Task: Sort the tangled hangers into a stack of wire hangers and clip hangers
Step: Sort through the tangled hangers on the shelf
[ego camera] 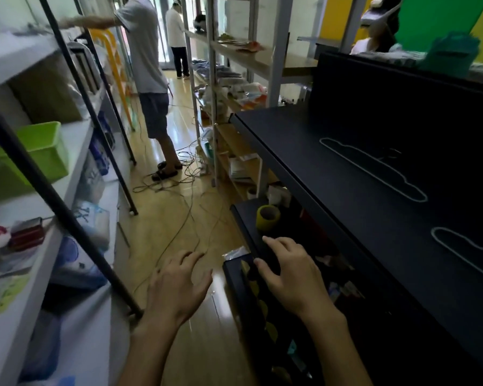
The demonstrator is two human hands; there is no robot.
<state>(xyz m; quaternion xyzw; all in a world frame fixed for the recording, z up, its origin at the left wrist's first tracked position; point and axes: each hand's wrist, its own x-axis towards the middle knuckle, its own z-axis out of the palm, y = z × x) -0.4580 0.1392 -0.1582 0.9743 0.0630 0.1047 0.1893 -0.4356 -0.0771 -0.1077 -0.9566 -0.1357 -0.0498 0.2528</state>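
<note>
Both hands, left (pixel 176 288) and right (pixel 287 277), spread and holding nothing, lower centre; right hangs past the shelf (pixel 332 168) edge; two hangers (pixel 374 168) lie apart at right.

Daylight from far doorway glares on floor (pixel 179 112); black shelf (pixel 346 176) dim; left edge blurred, wide-angle bowed.

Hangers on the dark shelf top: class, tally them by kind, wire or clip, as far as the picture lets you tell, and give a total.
Wire hangers: 2, a far one and a near one, lying apart on the dark shelf top
Clip hangers: 0 clearly visible; a faint dark tangle beside the far hanger is too dim to tell
Total: 2
</note>
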